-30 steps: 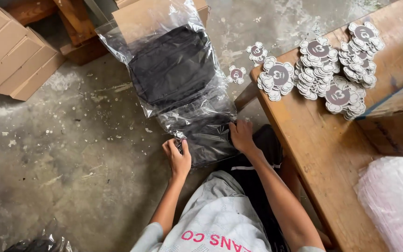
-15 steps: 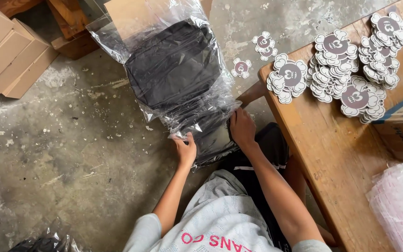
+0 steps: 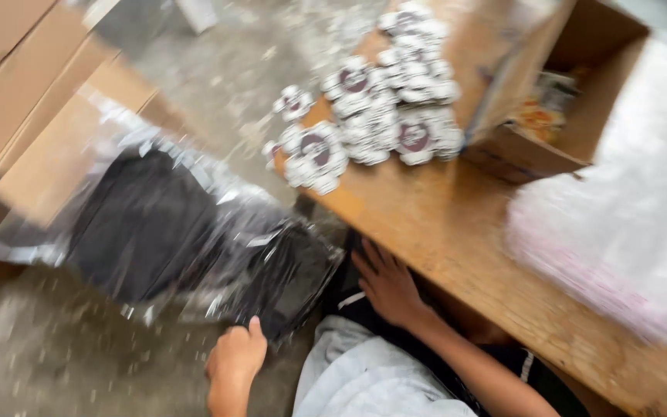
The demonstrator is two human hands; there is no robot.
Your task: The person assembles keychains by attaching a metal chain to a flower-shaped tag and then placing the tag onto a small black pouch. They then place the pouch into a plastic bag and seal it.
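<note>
On the grey concrete floor (image 3: 55, 363), leaning against flat cardboard sheets (image 3: 32, 116), lies a big clear plastic bag (image 3: 194, 247) stuffed with dark folded fabric; it looks bulky but soft, likely light for its size, with a slick, crinkly film that would slide under flat fingers. Gathering a fold of film at the near corner seems the surest hold. Beside it runs a wooden table (image 3: 457, 232) bearing a stack of clear bags (image 3: 619, 208), an open cardboard box (image 3: 550, 116) and a heap of flower-shaped tags (image 3: 380, 116). Nearest, the left hand (image 3: 235, 359) pinches the bag's lower edge, thumb on top, while the right hand (image 3: 386, 284) rests flat and spread on dark cloth just beside the bag, holding nothing
</note>
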